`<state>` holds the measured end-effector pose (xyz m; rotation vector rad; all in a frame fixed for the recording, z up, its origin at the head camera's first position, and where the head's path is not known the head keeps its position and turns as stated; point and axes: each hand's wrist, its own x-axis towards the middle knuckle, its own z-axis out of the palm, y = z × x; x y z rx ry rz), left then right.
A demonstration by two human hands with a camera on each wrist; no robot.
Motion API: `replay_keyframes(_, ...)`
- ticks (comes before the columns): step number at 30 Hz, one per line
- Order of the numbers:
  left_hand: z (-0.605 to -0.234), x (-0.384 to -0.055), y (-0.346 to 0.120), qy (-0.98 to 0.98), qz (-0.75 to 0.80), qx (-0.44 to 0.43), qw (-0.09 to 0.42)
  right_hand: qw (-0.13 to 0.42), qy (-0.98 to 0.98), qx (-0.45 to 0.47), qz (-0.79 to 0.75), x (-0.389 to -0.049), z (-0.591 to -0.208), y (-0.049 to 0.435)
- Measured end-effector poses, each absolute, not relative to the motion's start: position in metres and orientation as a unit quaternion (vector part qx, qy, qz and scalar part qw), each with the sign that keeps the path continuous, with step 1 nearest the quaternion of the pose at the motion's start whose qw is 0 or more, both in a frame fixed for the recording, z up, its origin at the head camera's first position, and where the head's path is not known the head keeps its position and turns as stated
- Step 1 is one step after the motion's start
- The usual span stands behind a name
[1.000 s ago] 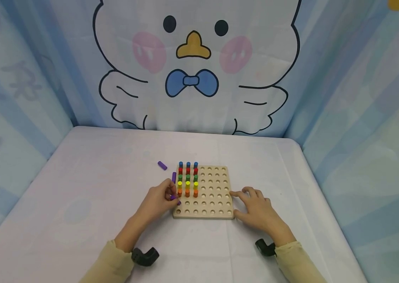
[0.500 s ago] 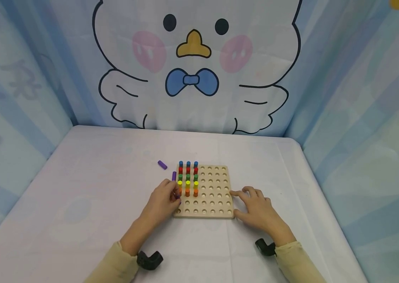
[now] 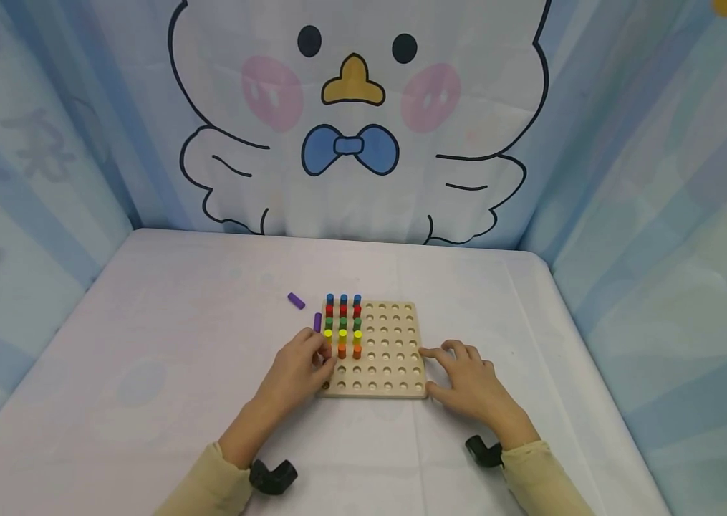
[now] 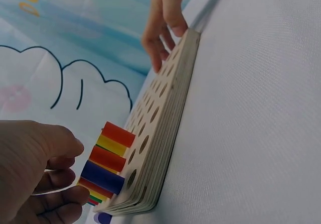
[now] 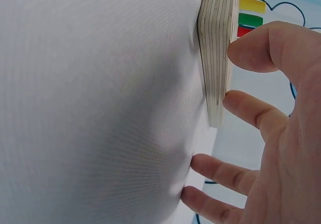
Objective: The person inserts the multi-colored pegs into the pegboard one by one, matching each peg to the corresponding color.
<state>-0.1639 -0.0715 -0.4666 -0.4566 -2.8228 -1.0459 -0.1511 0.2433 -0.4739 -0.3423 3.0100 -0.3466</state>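
Note:
A square wooden pegboard (image 3: 379, 393) lies on the table, its left three columns bearing blue, red, green, yellow and orange pegs. In the left wrist view a purple peg (image 4: 103, 178) stands upright in a hole beside the orange ones. My left hand (image 3: 292, 369) is over the board's left edge, its fingers loosely bent around that peg but apart from it, holding nothing. From the head view the hand hides this peg. My right hand (image 3: 466, 376) has its fingers spread, with thumb and index finger touching the board's right edge.
Two loose purple pegs lie near the board's left side: one peg (image 3: 296, 301) beyond its far left corner, another peg (image 3: 317, 322) close against the left edge. A white cloth (image 3: 144, 330) covers the table, with printed curtains (image 3: 660, 215) around it.
A second ago my left hand pinched a tilted purple peg at the board's left edge. It moved slightly right, and the peg now stands in a hole, released. My right hand stayed put.

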Motion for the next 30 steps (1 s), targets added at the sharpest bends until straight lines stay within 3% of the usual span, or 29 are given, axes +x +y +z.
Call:
replay_keyframes(10,-0.467,-0.170,-0.073,-0.933,-0.338,-0.115,0.053,0.042,0.986,-0.113,-0.111,-0.151,-0.473,0.243)
replay_keyframes(21,-0.465,-0.202,-0.087,-0.936,-0.341,-0.073,0.045,0.048,0.987,-0.108,-0.108,-0.152,-0.475,0.243)
replay_keyframes(30,-0.475,-0.225,-0.092,-0.939,-0.341,-0.055,-0.005,0.050,0.987,-0.108,-0.111,-0.152,-0.473,0.242)
